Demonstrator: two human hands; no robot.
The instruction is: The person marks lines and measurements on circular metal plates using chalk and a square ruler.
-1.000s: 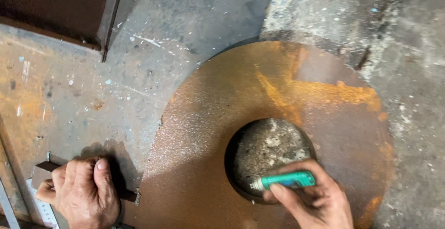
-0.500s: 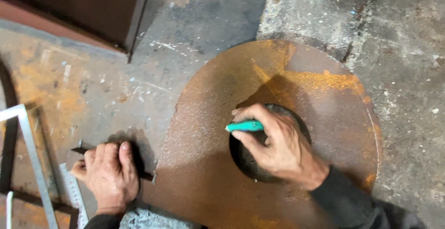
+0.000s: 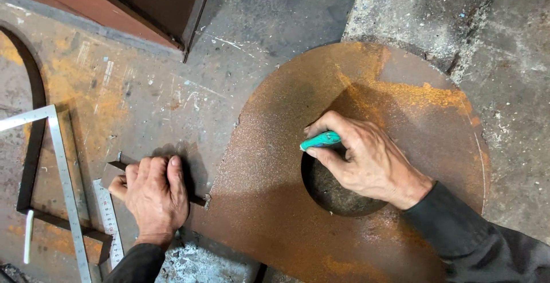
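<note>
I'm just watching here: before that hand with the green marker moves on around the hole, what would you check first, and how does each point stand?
1. Right hand has a firm grip on the green marker: ok.
2. Marker tip touching the rusty round plate at the rim of the hole: cannot tell, the tip is hidden.
3. Left hand pressing down on the dark flat bar beside the plate's edge: ok.
4. Steel ruler and metal square lie away from the plate: ok.
5. Plate lying flat on the floor: ok.
</note>
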